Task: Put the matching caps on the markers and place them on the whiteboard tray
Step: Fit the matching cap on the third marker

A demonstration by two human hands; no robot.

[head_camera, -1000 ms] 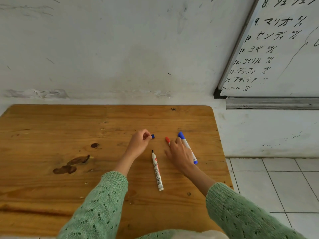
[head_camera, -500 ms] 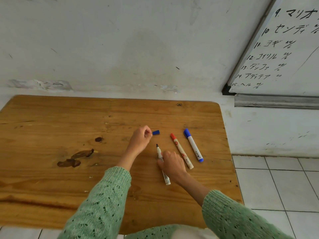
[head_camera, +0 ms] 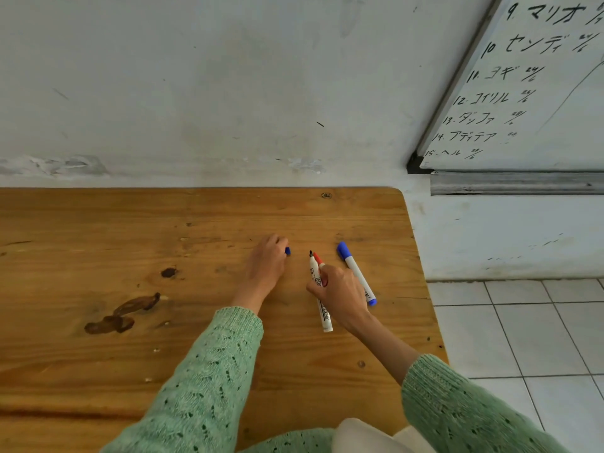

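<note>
On the wooden table (head_camera: 130,223), my left hand (head_camera: 266,264) pinches a small blue cap (head_camera: 287,250) at its fingertips, just above the tabletop. My right hand (head_camera: 341,297) closes its thumb and fingers on a white uncapped marker (head_camera: 323,313) with a black tip, which lies on the table pointing away from me. A red-capped marker (head_camera: 317,258) lies right beside it, mostly hidden under my right hand. A blue-capped marker (head_camera: 352,268) lies just to the right. The grey whiteboard tray (head_camera: 516,184) is mounted on the wall to the far right.
The whiteboard (head_camera: 529,93) with black handwriting hangs above the tray. The table's right edge (head_camera: 421,273) drops off to a white tiled floor (head_camera: 523,338). Dark stains (head_camera: 121,313) mark the wood at the left. A pale wall stands behind the table.
My right hand left the red and blue markers, took the uncapped marker and slid it forward next to the red one. My left hand kept the blue cap.
</note>
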